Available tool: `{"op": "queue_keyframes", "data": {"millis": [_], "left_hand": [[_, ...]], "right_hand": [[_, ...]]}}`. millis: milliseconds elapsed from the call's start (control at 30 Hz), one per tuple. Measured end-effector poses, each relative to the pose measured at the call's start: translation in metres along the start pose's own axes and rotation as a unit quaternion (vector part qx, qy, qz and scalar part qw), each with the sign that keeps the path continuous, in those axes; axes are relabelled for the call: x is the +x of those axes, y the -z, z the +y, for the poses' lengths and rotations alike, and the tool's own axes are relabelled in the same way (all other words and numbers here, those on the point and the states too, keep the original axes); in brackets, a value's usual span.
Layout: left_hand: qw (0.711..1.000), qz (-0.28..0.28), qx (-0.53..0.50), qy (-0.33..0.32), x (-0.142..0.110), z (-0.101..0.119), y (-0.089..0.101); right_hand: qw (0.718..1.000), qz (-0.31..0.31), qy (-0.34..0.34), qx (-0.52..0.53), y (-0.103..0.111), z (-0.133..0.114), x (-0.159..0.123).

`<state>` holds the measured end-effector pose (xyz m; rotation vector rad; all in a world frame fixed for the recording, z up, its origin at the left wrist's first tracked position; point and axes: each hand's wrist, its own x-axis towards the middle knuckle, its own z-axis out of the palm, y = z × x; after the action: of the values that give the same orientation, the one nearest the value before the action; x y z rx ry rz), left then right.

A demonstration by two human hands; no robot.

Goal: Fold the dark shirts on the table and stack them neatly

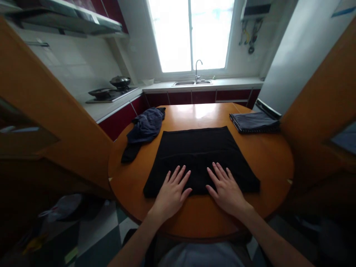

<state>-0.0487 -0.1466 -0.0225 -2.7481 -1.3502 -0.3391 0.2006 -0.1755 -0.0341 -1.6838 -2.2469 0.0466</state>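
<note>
A black piece of clothing (197,144), folded into a wide flat shape, lies on the round wooden table (200,218) in front of me. Its near edge runs under both palms, and a fold line crosses its middle. My left hand (172,189) rests flat on the left part of the near edge, fingers spread. On the right part of that edge lies my right hand (224,187), also flat with fingers apart. Neither hand grips the cloth. What kind of garment it is cannot be made out.
A crumpled dark blue garment (147,126) lies at the table's left. Folded grey and black clothes (254,122) are stacked at the right, by a fridge (294,55). Behind are a sink (185,83), a counter (236,82) and a stove with a pan (100,93) and a pot (120,81).
</note>
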Motion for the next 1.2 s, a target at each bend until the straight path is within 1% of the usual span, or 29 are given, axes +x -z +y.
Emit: {"op": "queue_keyframes", "data": {"millis": [67, 167, 333, 400, 500, 600, 667, 700, 767, 833, 867, 900, 933, 1000, 1033, 1100, 1200], "left_hand": [[1.000, 0.002, 0.017, 0.000, -0.003, -0.004, -0.003], [0.999, 0.009, 0.032, -0.004, -0.006, -0.009, -0.003], [0.999, 0.019, 0.041, -0.011, -0.011, -0.017, -0.004], [0.998, 0.030, 0.048, 0.003, -0.018, -0.021, -0.005], [0.996, 0.047, 0.062, 0.051, -0.039, -0.028, -0.005], [0.992, 0.045, 0.056, 0.106, -0.068, -0.038, -0.005], [0.986, 0.048, 0.037, 0.158, -0.089, -0.048, -0.004], [0.979, 0.058, 0.024, 0.192, -0.098, -0.054, -0.003], [0.959, 0.097, -0.007, 0.265, -0.113, -0.065, 0.000], [0.939, 0.140, -0.041, 0.312, -0.121, -0.071, 0.006], [0.935, 0.152, -0.057, 0.315, -0.122, -0.071, 0.009], [0.938, 0.153, -0.071, 0.301, -0.121, -0.069, 0.013], [0.947, 0.141, -0.082, 0.276, -0.120, -0.065, 0.016], [0.966, 0.099, -0.089, 0.222, -0.116, -0.057, 0.019], [0.972, 0.081, -0.085, 0.206, -0.114, -0.053, 0.020], [0.974, 0.069, -0.073, 0.204, -0.112, -0.048, 0.017], [0.966, 0.098, -0.069, 0.228, -0.114, -0.047, 0.011]], "right_hand": [[1.000, -0.010, -0.016, -0.016, 0.003, 0.005, -0.006], [0.998, -0.005, -0.046, -0.034, 0.010, 0.019, -0.017], [0.994, 0.018, -0.086, -0.065, 0.015, 0.054, -0.040], [0.993, 0.027, -0.093, -0.070, 0.016, 0.069, -0.052], [0.992, 0.041, -0.096, -0.069, 0.016, 0.088, -0.070], [0.991, 0.065, -0.089, -0.070, 0.012, 0.103, -0.084], [0.991, 0.086, -0.082, -0.064, 0.007, 0.110, -0.089], [0.990, 0.096, -0.081, -0.058, 0.005, 0.113, -0.090], [0.988, 0.124, -0.086, -0.037, 0.001, 0.117, -0.091], [0.984, 0.151, -0.097, -0.015, -0.001, 0.119, -0.090], [0.982, 0.161, -0.103, -0.007, -0.001, 0.120, -0.090], [0.981, 0.165, -0.106, -0.003, -0.001, 0.121, -0.090], [0.981, 0.166, -0.105, -0.002, -0.002, 0.123, -0.090], [0.982, 0.163, -0.096, -0.009, -0.003, 0.126, -0.091], [0.983, 0.160, -0.089, -0.012, -0.004, 0.129, -0.092], [0.985, 0.151, -0.082, -0.021, -0.007, 0.132, -0.094], [0.985, 0.145, -0.088, -0.032, -0.010, 0.133, -0.095]]}}
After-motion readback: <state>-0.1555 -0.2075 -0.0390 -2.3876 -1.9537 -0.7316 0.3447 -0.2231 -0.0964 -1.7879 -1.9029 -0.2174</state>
